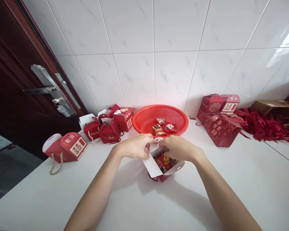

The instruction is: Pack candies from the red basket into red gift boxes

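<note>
A red candy box [152,166] stands on the white table in front of me, its white-lined flaps spread apart at the top. Inside it lie wrapped sweets [163,161] in red packets with some gold. My left hand [136,146] has its thumb and fingers closed on the far left part of the box's flaps. My right hand [177,147] curls over the far right side, fingers bent onto the flaps; part of its grip is hidden. Just behind the hands sits a red plastic basket [144,116] holding several wrapped sweets [170,127].
Several red boxes [110,131] cluster at the back left, with another box [67,147] nearer the left edge. More boxes [223,130] are stacked at the right, beside a heap of red ribbons [260,125] and a cardboard carton [271,107]. Tiled wall behind; door [12,64] at left.
</note>
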### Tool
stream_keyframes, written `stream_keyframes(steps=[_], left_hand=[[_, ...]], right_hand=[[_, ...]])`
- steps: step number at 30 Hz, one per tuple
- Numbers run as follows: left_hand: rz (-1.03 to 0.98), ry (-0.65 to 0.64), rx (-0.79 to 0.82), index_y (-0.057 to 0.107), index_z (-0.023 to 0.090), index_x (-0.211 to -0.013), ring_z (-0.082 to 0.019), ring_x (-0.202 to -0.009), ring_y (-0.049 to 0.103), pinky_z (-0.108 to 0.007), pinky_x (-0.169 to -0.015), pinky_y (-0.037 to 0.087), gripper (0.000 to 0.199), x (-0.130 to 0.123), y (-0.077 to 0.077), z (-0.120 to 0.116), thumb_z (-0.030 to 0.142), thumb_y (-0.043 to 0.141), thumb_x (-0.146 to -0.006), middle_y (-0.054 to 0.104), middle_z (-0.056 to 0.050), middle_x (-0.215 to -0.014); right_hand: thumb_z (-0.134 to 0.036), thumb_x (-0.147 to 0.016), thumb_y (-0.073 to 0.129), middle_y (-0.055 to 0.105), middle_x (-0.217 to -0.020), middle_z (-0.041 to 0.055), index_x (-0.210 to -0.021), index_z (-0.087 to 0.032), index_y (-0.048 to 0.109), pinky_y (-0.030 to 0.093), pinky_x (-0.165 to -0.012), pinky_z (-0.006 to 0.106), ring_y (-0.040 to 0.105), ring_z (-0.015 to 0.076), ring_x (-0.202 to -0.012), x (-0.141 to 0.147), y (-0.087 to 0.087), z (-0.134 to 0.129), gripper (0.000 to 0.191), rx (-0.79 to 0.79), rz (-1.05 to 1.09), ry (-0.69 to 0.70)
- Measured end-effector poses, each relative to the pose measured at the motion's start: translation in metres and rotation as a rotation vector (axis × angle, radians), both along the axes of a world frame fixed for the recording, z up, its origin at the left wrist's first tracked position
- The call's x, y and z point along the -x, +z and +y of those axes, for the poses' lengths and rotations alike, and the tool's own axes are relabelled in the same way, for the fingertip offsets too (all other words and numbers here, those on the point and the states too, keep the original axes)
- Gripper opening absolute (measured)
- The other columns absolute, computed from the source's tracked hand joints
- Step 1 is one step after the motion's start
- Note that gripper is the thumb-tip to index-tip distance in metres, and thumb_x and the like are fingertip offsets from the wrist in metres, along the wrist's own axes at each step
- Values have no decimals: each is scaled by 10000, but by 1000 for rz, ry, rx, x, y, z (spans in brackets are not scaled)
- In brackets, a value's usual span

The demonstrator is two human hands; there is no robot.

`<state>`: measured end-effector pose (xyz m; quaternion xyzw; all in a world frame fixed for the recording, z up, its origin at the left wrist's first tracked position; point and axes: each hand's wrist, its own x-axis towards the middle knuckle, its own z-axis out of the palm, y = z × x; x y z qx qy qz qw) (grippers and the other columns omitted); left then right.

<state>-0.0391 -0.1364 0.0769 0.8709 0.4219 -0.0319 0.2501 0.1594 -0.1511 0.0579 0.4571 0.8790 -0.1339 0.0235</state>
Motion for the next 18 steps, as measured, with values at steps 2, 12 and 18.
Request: stream_keyframes(steps=[2, 12, 18], left_hand=[[6, -1, -5, 671, 222, -1171, -243, -987, 606, -275, -723, 445, 505, 0, 0, 0, 177, 609, -671, 610, -50, -1061], [-10, -1, 37, 652, 227, -1229, -253, -1044, 609, -268, -763, 465, 565, 3, -9, 5, 205, 636, -664, 607, -55, -1130], [-12, -2, 22, 653, 209, -1224, -252, -1025, 617, -261, -727, 463, 553, 2, -6, 3, 203, 635, -672, 610, -61, -1103]], right_hand=[[-58, -752, 529, 696, -809, 44, -894, -203, 722, 279, -521, 272, 564, 156, -640, -2, 1, -1, 280, 27, 47, 45], [-192, -805, 564, 699, -828, 79, -861, -166, 720, 338, -480, 255, 604, 180, -621, 18, -10, -1, 168, 237, -141, -58], [-202, -827, 577, 679, -770, 36, -845, -206, 715, 337, -493, 253, 588, 167, -624, 3, 0, -2, 139, 214, 6, 32]])
